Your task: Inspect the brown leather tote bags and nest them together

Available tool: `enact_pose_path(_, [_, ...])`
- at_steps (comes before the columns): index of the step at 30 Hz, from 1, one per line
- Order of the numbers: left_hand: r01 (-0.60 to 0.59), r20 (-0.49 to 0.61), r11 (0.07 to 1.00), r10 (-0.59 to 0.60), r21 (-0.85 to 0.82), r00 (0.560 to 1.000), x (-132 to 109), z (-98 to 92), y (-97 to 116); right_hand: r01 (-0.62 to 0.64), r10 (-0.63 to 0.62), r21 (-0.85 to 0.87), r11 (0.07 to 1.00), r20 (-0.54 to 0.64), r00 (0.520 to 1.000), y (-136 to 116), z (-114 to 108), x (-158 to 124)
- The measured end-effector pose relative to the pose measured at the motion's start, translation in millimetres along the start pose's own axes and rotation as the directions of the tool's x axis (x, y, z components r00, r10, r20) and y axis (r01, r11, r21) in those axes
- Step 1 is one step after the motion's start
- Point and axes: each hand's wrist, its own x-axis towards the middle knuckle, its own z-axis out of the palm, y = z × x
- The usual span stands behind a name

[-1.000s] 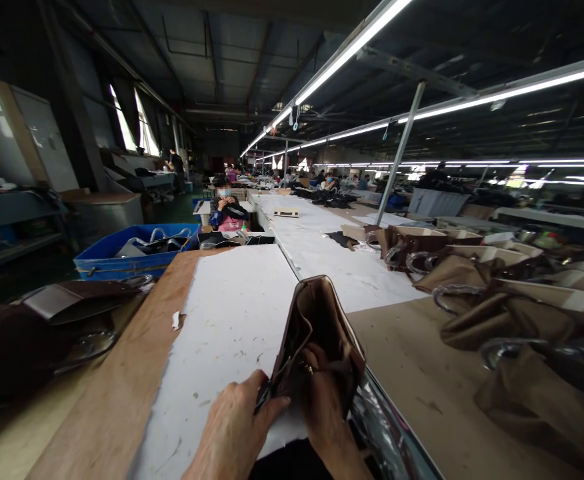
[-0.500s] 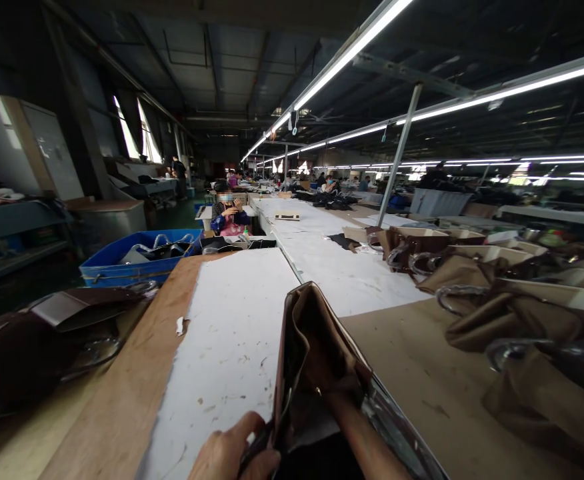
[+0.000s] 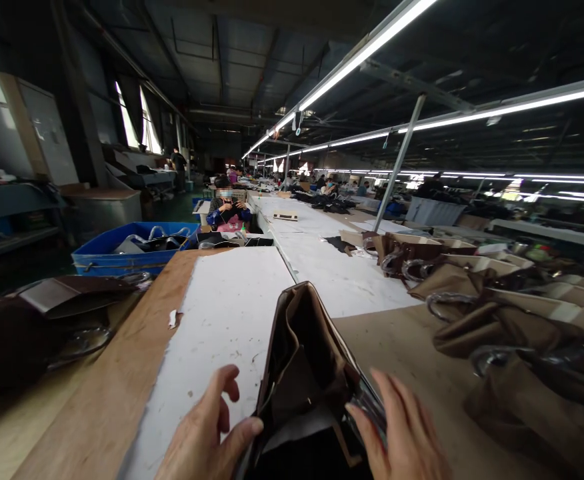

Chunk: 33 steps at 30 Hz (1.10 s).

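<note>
A brown handbag [image 3: 317, 333] stands upright at the near edge of the table, its mouth open towards me and its brown lining showing. My left hand [image 3: 212, 427] is at the bag's left side, fingers apart and curved, the thumb tip against or very close to the rim. On the other side, my right hand [image 3: 402, 427] has its fingers spread and the thumb by the right rim, near a clear plastic-wrapped part. Neither hand is closed round anything. The bottom of the bag is dark and partly out of frame.
Several brown bags with plastic-wrapped handles [image 3: 502, 327] crowd the right of the table. White paper [image 3: 232, 287] covers the middle. Another brown bag [image 3: 47, 327] lies at left, near a blue bin [image 3: 122, 260]. A person [image 3: 228, 207] sits ahead; a metal post [image 3: 399, 163] rises at right.
My right hand has come out of the bag to its right side. My left hand has let go of the left rim and opened its fingers.
</note>
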Motion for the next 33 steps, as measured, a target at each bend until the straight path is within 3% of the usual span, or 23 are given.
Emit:
enact_pose_path(4, [-0.109, -0.266, 0.994, 0.105, -0.003, 0.958, 12, -12.5, 23, -0.169, 0.166, 0.025, 0.985, 0.099, 0.981, -5, 10, 27])
enact_pose_path(6, [-0.192, -0.297, 0.978, 0.209, 0.085, 0.932, 27, -16.3, 42, -0.225, 0.216, 0.038, 0.974, 0.168, 0.962, -13, 17, 33])
enact_pose_path(11, [-0.391, -0.079, 0.857, 0.439, 0.335, 0.895, 92, 2.0, 96, -0.277, 0.248, 0.076, 0.958, 0.268, 0.931, -20, 18, 42])
enact_pose_path(15, [-0.431, 0.202, 0.787, 0.38, 0.441, 0.902, 145, 28.4, 118, -0.345, 0.27, 0.165, 0.924, 0.358, 0.894, -12, 14, 43])
enact_pose_path(17, [-0.439, 0.331, 0.802, 0.319, 0.404, 0.888, 167, 32.9, 118, -0.376, 0.267, 0.206, 0.904, 0.414, 0.87, -8, 11, 42])
enact_pose_path(19, [-0.479, 0.446, 0.818, 0.317, 0.318, 0.837, 185, 30.3, 115, -0.4, 0.237, 0.259, 0.879, 0.492, 0.838, -5, 6, 42])
enact_pose_path(22, [-0.495, 0.653, 0.869, 0.369, 0.01, 0.661, 204, 20.3, 107, -0.441, 0.105, 0.395, 0.806, 0.637, 0.764, -1, -7, 54])
enact_pose_path(24, [-0.35, 0.759, 0.92, 0.352, -0.174, 0.547, 210, 13.7, 100, -0.499, -0.025, 0.5, 0.708, 0.724, 0.69, 7, -15, 71])
enact_pose_path(25, [-0.261, 0.79, 0.941, 0.324, -0.214, 0.521, 211, 10.5, 97, -0.548, -0.081, 0.54, 0.639, 0.755, 0.65, 13, -18, 80])
enact_pose_path(28, [-0.116, 0.801, 0.973, 0.231, -0.2, 0.552, 206, -1.0, 85, -0.667, -0.153, 0.601, 0.441, 0.782, 0.604, 33, -17, 110])
enact_pose_path(33, [-0.15, 0.764, 0.969, 0.248, -0.198, 0.595, 179, -26.2, 63, -0.715, -0.228, 0.593, 0.372, 0.805, 0.549, 57, 3, 137])
